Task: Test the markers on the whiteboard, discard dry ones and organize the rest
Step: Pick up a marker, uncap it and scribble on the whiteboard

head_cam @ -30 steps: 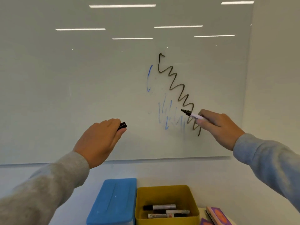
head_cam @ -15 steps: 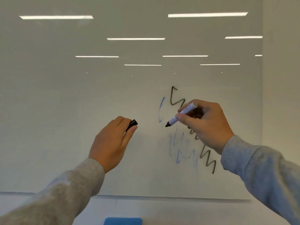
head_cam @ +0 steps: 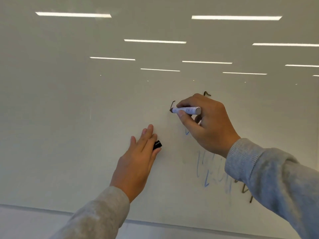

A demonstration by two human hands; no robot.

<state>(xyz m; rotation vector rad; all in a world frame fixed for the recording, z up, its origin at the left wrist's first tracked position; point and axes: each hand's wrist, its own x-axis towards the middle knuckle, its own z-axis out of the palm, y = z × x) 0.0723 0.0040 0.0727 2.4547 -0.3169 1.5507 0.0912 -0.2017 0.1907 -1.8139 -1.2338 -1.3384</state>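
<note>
My right hand [head_cam: 208, 125] grips a white-barrelled black marker [head_cam: 187, 110], its tip touching the whiteboard [head_cam: 86, 109] at the end of a short fresh black stroke [head_cam: 172, 105]. My left hand [head_cam: 138, 161] is raised against the board lower down, fingers stretched out, with the black marker cap [head_cam: 157, 145] pinched between thumb and forefinger. Pale blue scribbles [head_cam: 205, 169] and part of an older black zigzag [head_cam: 246, 190] show below my right wrist; the rest of the zigzag is hidden behind my hand and sleeve.
Ceiling lights reflect as bright bars [head_cam: 155, 41] across the glossy board. The board's lower edge [head_cam: 51, 210] runs along the bottom, with a plain wall strip beneath it.
My view tilted up, so the boxes dropped out of sight. My right hand rose and moved left of the old zigzag, set the tip on the board and drew a short black stroke. My left fingers straightened.
</note>
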